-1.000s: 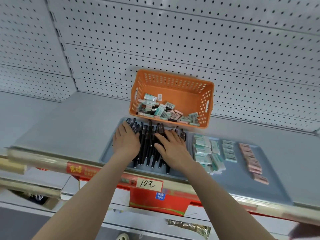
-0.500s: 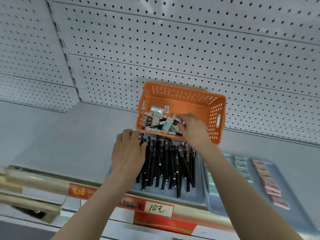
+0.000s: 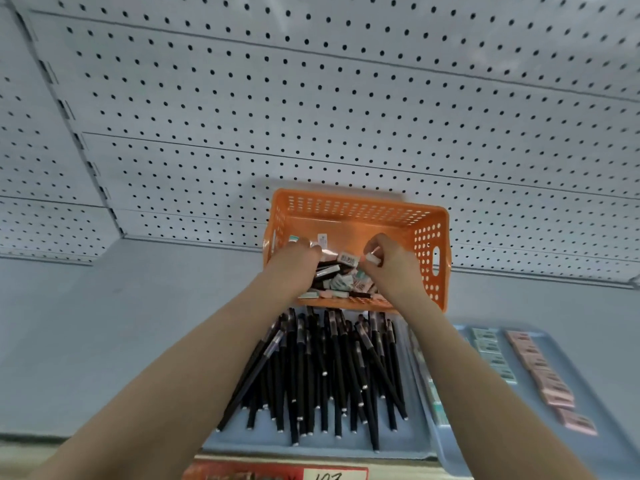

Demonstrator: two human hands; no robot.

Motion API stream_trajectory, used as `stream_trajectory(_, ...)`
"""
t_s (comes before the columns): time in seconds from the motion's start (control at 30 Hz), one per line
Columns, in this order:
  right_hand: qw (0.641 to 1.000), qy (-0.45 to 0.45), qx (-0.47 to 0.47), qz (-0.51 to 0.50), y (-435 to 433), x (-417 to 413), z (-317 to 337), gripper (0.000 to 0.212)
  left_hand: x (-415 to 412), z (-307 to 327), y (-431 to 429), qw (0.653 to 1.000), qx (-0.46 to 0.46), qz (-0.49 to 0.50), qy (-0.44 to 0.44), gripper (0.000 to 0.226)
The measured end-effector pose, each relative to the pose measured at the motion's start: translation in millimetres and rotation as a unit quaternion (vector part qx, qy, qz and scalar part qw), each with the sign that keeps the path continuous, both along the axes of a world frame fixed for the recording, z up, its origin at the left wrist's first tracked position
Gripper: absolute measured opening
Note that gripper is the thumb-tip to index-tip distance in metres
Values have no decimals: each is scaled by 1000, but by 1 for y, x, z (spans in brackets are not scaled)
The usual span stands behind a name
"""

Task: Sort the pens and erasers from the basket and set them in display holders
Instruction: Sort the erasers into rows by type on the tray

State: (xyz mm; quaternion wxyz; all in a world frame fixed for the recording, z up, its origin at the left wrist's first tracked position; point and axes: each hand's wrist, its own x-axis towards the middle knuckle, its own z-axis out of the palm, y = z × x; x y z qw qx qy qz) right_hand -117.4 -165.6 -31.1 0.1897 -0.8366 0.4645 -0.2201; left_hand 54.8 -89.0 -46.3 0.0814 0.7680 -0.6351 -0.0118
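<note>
Grey metal shelf [image 3: 104, 323]: fills the 9 o'clock side and carries everything below.
White perforated pegboard wall [image 3: 311, 116]: rises behind the shelf, from 9 through 12 to 3 o'clock.
Left hand [image 3: 294, 263]: reaches over the near wall into the left half of the basket, knuckles up, fingers curled down among the erasers. They are hidden, so I cannot tell whether they hold anything.
Shallow blue tray [image 3: 263, 436]: lies at 6 o'clock from the basket, at the shelf's front edge.
Black plastic pens [image 3: 322, 372]: a loose heap on that tray, roughly parallel, pointing toward 12 o'clock.
Red price strip [image 3: 277, 472]: sits at 6 o'clock, below the tray; its writing is cut off.
Orange perforated plastic basket [image 3: 353, 202]: stands against the wall, just behind the pens.
Loose wrapped erasers [image 3: 341, 282]: piled inside the basket, between the two hands.
Right hand [image 3: 391, 268]: in the right half of the basket, thumb and fingers pinching a small pale eraser [image 3: 372, 259], held above the pile.
Second blue tray [image 3: 595, 375]: at 4 o'clock, just beside the pen tray.
Pale-green wrapped erasers [image 3: 491, 351]: a row on it.
Pink wrapped erasers [image 3: 540, 372]: a parallel row at 3 o'clock of the green one.
</note>
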Motion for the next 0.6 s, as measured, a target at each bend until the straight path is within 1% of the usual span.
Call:
stream_trajectory(0.1, 999, 33, 2, 9, -7, -5, -6, 16, 2, 0, -11, 999, 27, 9, -20, 46)
stream_trajectory(0.23, 998, 57, 13, 26, -14, -4, -17, 25, 3, 3, -16, 998, 51, -1, -26, 46)
stream_trajectory(0.4, 997, 71, 15, 41, -23, -2, -18, 26, 0, 1, -14, 1000, 17, -1, -20, 59)
stream_trajectory(0.5, 997, 53, 5, 62, -26, 4, -15, 29, -1, 2, -17, 999, 6, 23, -22, 57)
stream_trajectory(0.6, 996, 40, 11, 80, -25, 10, -12, 34, -1, 2, -14, 998, -34, 37, 21, 54)
